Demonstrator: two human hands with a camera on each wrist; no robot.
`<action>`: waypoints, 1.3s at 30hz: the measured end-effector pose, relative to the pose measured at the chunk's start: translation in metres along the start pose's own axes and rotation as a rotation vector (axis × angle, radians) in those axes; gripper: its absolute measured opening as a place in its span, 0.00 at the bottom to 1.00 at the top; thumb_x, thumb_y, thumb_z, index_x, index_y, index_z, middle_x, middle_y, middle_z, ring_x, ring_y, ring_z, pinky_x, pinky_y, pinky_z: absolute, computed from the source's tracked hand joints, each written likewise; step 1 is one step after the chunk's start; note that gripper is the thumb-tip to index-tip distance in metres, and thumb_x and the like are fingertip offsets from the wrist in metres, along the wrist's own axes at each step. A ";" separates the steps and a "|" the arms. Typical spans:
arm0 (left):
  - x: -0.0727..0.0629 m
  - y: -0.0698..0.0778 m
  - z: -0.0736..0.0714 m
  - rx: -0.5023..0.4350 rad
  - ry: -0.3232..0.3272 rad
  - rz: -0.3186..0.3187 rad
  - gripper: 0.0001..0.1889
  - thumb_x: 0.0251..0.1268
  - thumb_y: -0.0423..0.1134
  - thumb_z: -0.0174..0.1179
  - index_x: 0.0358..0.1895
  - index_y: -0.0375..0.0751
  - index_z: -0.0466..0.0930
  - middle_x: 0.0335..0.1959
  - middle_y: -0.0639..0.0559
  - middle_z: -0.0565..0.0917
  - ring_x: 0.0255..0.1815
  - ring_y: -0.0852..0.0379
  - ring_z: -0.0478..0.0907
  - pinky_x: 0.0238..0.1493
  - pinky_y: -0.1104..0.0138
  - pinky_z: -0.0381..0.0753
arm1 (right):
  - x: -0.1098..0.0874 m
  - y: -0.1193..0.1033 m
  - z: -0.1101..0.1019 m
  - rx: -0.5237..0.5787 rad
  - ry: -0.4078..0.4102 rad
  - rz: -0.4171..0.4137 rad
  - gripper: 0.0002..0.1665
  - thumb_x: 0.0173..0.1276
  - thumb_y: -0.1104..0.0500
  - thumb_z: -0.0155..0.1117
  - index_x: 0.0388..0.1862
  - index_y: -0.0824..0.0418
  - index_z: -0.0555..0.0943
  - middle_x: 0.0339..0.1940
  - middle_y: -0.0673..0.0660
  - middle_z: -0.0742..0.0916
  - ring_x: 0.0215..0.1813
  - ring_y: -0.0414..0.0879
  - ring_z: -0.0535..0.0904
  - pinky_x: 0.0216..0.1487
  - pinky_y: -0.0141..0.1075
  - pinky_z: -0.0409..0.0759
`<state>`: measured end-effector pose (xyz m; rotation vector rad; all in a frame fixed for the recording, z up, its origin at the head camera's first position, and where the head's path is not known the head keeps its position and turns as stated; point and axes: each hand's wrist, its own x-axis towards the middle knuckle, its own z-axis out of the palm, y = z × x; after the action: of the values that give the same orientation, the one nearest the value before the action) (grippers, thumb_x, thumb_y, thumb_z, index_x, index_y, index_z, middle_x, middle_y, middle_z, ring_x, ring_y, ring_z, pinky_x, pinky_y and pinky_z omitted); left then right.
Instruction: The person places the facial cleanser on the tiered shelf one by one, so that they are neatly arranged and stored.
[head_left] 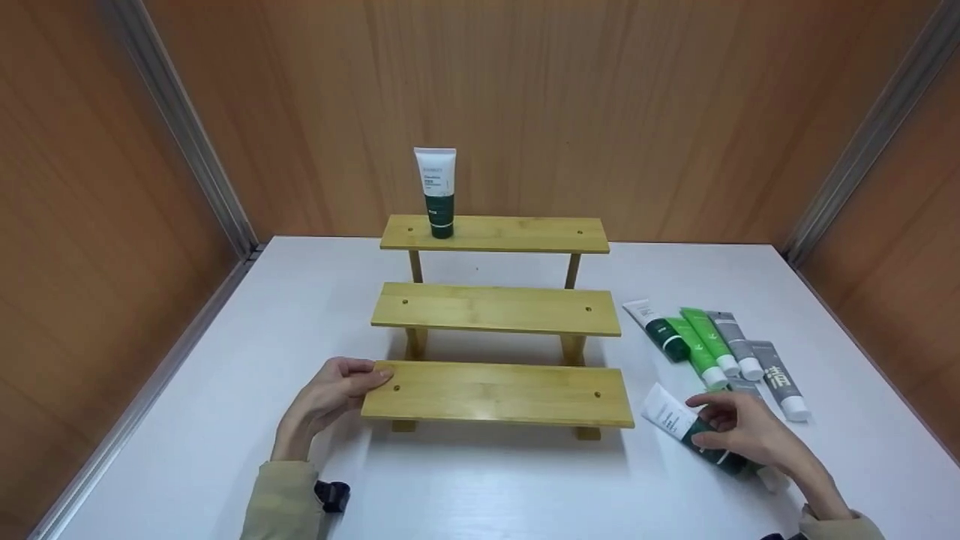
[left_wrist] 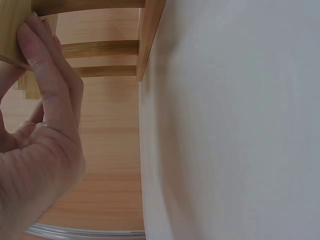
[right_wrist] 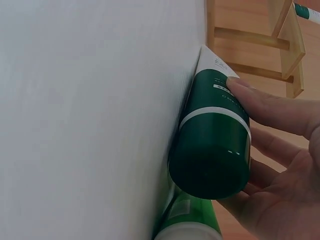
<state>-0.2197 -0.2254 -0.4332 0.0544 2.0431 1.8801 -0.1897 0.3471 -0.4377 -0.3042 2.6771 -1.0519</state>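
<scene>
A three-tier bamboo display stand (head_left: pixel 495 394) stands on the white table. My left hand (head_left: pixel 330 397) holds the left end of its lowest shelf, thumb on top and fingers beneath; the left wrist view shows the fingers (left_wrist: pixel 47 75) against the wood. At the right, my right hand (head_left: pixel 750 431) pinches a white and dark green squeeze tube (head_left: pixel 666 412) between thumb and fingers. This tube lies slanted, its dark cap (right_wrist: pixel 210 170) towards me. On the top shelf, near its left end, a matching tube (head_left: pixel 439 176) stands upright on its cap.
Beyond my right hand lie another white and dark green tube (head_left: pixel 660 330), green tubes (head_left: pixel 709 341) and grey tubes (head_left: pixel 780 379), close together. A green tube (right_wrist: pixel 190 217) lies beside the held one. Wood-grain panels (head_left: pixel 510 112) enclose the table's back and sides.
</scene>
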 end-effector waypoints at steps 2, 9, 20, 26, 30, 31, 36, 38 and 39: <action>0.000 0.000 0.000 0.001 -0.003 0.001 0.10 0.68 0.40 0.66 0.40 0.36 0.81 0.34 0.55 0.87 0.34 0.62 0.86 0.38 0.72 0.86 | 0.000 0.000 0.000 -0.006 0.000 -0.009 0.32 0.56 0.60 0.77 0.59 0.72 0.79 0.46 0.60 0.86 0.42 0.42 0.78 0.41 0.25 0.79; 0.000 0.001 0.000 -0.004 -0.006 0.000 0.10 0.68 0.40 0.66 0.41 0.35 0.81 0.34 0.55 0.88 0.35 0.63 0.86 0.38 0.72 0.86 | 0.001 -0.004 0.001 -0.018 -0.004 0.012 0.32 0.58 0.61 0.75 0.59 0.74 0.79 0.51 0.65 0.87 0.46 0.47 0.80 0.42 0.25 0.78; 0.001 0.000 0.001 0.022 0.015 -0.013 0.11 0.68 0.41 0.66 0.39 0.36 0.79 0.33 0.55 0.88 0.34 0.62 0.86 0.36 0.73 0.85 | -0.002 -0.014 0.001 0.006 0.026 0.051 0.30 0.62 0.65 0.71 0.61 0.76 0.76 0.51 0.65 0.85 0.45 0.48 0.75 0.40 0.27 0.75; 0.001 0.001 0.001 0.035 0.028 -0.021 0.18 0.67 0.43 0.66 0.47 0.29 0.79 0.35 0.54 0.88 0.35 0.62 0.87 0.37 0.73 0.86 | -0.002 -0.021 0.001 0.032 0.041 0.026 0.30 0.64 0.67 0.68 0.63 0.79 0.73 0.53 0.69 0.84 0.49 0.50 0.77 0.43 0.27 0.76; 0.002 0.001 0.001 0.038 0.033 -0.022 0.22 0.67 0.43 0.66 0.52 0.25 0.78 0.36 0.53 0.88 0.36 0.61 0.87 0.38 0.72 0.86 | -0.001 -0.026 0.001 0.056 0.047 0.041 0.33 0.65 0.66 0.67 0.67 0.78 0.70 0.57 0.71 0.82 0.53 0.52 0.78 0.49 0.32 0.79; 0.002 0.001 0.001 0.039 0.035 -0.024 0.22 0.67 0.43 0.67 0.52 0.25 0.77 0.36 0.53 0.88 0.36 0.61 0.87 0.39 0.72 0.86 | -0.001 -0.027 0.002 0.061 0.048 0.045 0.34 0.65 0.66 0.67 0.67 0.78 0.69 0.58 0.72 0.81 0.54 0.53 0.78 0.51 0.35 0.80; 0.002 0.002 0.001 0.046 0.038 -0.031 0.23 0.67 0.44 0.67 0.52 0.25 0.77 0.37 0.53 0.88 0.37 0.61 0.87 0.39 0.72 0.86 | 0.000 -0.033 0.004 0.086 0.082 0.069 0.36 0.67 0.66 0.65 0.71 0.78 0.65 0.63 0.75 0.78 0.59 0.58 0.77 0.62 0.52 0.79; 0.002 0.002 0.001 0.045 0.032 -0.027 0.22 0.67 0.43 0.67 0.51 0.26 0.78 0.37 0.53 0.88 0.37 0.61 0.87 0.39 0.72 0.86 | 0.001 -0.036 0.005 0.103 0.105 0.064 0.37 0.68 0.66 0.64 0.71 0.78 0.63 0.64 0.75 0.77 0.61 0.60 0.77 0.65 0.54 0.77; 0.001 0.002 0.001 0.039 0.028 -0.024 0.21 0.67 0.43 0.67 0.50 0.27 0.78 0.37 0.53 0.88 0.37 0.61 0.87 0.39 0.72 0.86 | 0.002 -0.037 0.005 0.113 0.115 0.057 0.36 0.68 0.67 0.64 0.71 0.78 0.63 0.64 0.75 0.76 0.62 0.61 0.76 0.66 0.54 0.77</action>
<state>-0.2213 -0.2241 -0.4317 0.0141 2.0900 1.8362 -0.1862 0.3165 -0.4160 -0.1495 2.6943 -1.2328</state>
